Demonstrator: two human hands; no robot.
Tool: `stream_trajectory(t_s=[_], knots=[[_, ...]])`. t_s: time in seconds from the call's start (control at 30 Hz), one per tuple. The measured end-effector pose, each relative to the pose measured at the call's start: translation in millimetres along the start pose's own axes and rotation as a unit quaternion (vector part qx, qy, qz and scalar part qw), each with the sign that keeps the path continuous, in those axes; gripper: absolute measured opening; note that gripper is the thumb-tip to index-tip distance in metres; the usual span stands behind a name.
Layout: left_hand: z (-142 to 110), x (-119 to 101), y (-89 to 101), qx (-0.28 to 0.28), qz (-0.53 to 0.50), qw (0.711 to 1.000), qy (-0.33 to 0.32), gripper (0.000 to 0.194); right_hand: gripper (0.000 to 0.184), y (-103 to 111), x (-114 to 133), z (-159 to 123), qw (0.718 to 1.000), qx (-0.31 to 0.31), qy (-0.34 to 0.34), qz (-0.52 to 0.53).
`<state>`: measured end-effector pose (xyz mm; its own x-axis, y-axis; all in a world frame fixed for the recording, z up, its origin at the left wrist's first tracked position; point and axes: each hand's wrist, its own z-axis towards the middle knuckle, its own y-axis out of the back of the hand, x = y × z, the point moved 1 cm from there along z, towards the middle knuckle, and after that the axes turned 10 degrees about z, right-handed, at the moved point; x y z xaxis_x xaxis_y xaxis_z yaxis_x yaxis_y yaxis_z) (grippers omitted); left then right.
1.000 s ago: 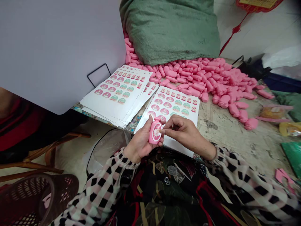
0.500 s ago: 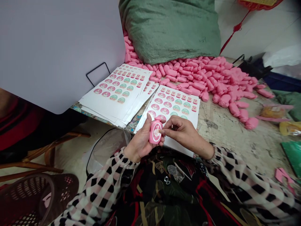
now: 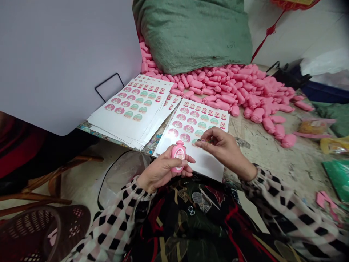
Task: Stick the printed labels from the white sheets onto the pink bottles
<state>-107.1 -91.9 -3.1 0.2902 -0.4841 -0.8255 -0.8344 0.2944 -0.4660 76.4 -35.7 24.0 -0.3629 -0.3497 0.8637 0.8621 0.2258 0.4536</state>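
My left hand (image 3: 160,170) grips a small pink plastic bottle (image 3: 178,155) with a round label on its front, held just above my lap at the table's near edge. My right hand (image 3: 222,147) hovers over the nearest sticker sheet (image 3: 196,127), thumb and fingers pinched together on the sheet's lower rows; what they pinch is too small to make out. The sheet carries rows of round pink and green stickers.
A stack of sticker sheets (image 3: 131,109) lies to the left under a large white board (image 3: 62,58). A heap of pink bottles (image 3: 240,94) spreads below a green sack (image 3: 193,32). A brown basket (image 3: 40,233) and a clear bag (image 3: 120,174) sit low left.
My right hand has left the bottle's label and moved right and up onto the sticker sheet. My left hand has lowered the bottle slightly.
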Motion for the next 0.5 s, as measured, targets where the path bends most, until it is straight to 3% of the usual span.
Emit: stream_trajectory(t_s=[0.13,0.27,0.37,0.5], knots=[[6.1,12.2,-13.9,0.013,0.021,1.0,0.014,0.03,0.029,-27.0,1.0,-11.3,0.999,0.016,-0.007,0.029],[-2.9,21.1,-9.5,-0.044,0.053,0.998,-0.003,0.025,0.028,-33.8,-13.8,-15.9,0.998,-0.014,-0.047,0.045],[-24.5,24.3,12.8,-0.123,0.072,0.99,-0.008,0.03,0.034,-15.7,-30.7,-15.2,0.996,-0.04,-0.081,-0.005],[-60.3,39.1,63.6,-0.292,0.115,0.949,0.013,0.044,0.023,4.6,-47.1,-21.1,0.991,-0.014,-0.091,-0.096]])
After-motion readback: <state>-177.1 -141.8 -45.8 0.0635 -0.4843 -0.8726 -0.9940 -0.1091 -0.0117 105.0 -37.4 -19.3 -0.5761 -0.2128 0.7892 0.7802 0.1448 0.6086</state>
